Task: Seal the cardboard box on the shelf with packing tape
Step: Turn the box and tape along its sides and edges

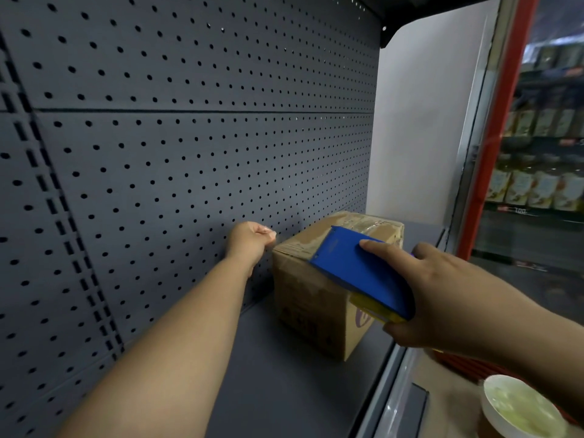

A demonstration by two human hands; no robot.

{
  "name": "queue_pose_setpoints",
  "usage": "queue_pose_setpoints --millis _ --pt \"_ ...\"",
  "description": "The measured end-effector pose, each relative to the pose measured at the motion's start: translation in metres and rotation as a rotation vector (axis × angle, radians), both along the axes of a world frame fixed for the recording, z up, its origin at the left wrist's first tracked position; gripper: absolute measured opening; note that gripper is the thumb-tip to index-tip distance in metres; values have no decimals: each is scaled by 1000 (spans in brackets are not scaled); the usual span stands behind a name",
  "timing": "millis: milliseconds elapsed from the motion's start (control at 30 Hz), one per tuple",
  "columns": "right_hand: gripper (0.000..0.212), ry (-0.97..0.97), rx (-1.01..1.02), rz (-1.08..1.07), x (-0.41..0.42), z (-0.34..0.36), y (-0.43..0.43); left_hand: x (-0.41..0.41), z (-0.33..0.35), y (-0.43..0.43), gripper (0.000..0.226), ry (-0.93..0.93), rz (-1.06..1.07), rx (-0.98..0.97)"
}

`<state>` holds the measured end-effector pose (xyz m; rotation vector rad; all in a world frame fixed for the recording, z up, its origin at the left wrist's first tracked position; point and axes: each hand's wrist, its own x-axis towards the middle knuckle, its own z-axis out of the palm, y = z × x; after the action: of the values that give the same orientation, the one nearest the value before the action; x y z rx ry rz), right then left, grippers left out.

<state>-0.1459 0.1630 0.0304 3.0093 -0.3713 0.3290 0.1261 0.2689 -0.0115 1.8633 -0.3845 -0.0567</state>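
Grey pegboard backs the shelf (284, 390) where a right hand (442, 295) grips a blue tape dispenser (357, 273) over the cardboard box (303, 295) (top already taped); the left hand (249, 240), fingers curled closed, touches the box's rear corner.

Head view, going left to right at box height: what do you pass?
Pegboard → left hand → box → tape dispenser → right hand → red frame.
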Motion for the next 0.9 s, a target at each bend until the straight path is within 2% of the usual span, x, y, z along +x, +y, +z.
queue_pose_setpoints --millis 67,167,367,467,500,567,600,667,700,767,833,900 --pt "99 16 -6 -1 2 -1 -1 1 -5 -1 5 13 6 15" --pt "98 34 3 -4 4 -4 -4 2 -11 -4 18 68 0 -14" --pt "98 45 24 -1 6 -9 -6 4 -16 -7 25 334 -4 -78" --pt "98 41 41 2 6 -12 -8 -1 -21 -12 38 429 14 -33" --pt "98 33 50 3 5 -12 -9 -5 -23 -14 44 380 39 41" --pt "97 24 59 7 4 -13 -11 -15 -32 -15 55 77 148 203" --pt "96 21 61 9 4 -13 -12 -23 -36 -12 55 -127 175 174" --pt "96 21 68 13 5 -12 -13 -40 -40 -9 52 -460 73 29" --pt "96 25 72 16 5 -11 -14 -46 -42 -11 53 -544 -32 14" --pt "95 30 80 26 6 -10 -15 -47 -48 -15 64 -606 -198 111" --pt "96 32 91 32 6 -9 -16 -42 -56 -19 72 -670 -225 224" --pt "98 40 102 34 6 -10 -16 -40 -62 -23 63 -705 -159 260"
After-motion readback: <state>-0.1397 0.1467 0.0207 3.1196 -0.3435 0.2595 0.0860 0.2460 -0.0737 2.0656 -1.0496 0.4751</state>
